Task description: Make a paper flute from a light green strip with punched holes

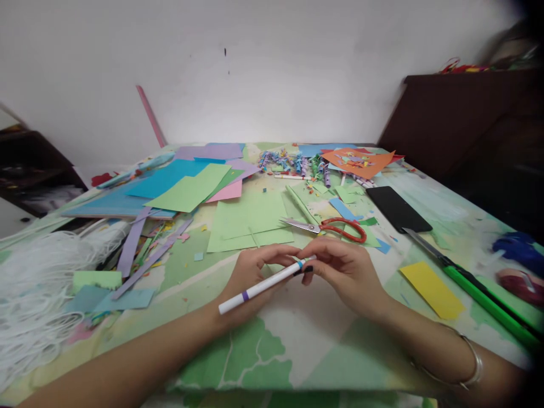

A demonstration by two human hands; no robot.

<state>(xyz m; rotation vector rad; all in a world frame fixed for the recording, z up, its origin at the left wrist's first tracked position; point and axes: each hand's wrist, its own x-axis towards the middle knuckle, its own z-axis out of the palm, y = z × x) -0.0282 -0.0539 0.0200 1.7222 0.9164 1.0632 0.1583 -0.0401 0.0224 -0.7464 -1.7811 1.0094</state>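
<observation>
Both of my hands hold one slim white marker pen [266, 285] above the near part of the table. It slants up to the right, with a purple band near its lower end and a blue band near its upper end. My right hand [344, 272] pinches the blue-banded end between thumb and fingers. Behind the pen, my left hand [250, 272] has its fingers curled around it near the same end. Just beyond the hands lie red-handled scissors [344, 226], light green paper sheets [250, 218] and a rolled green paper tube [301, 204].
White cord [38, 306] is heaped at the left, beside purple paper strips [134, 241]. Coloured sheets [187, 190] are stacked behind. On the right lie a black phone [398, 208], a green box cutter [480, 292] and yellow paper [432, 289]. Curled paper pieces [293, 161] sit near the wall.
</observation>
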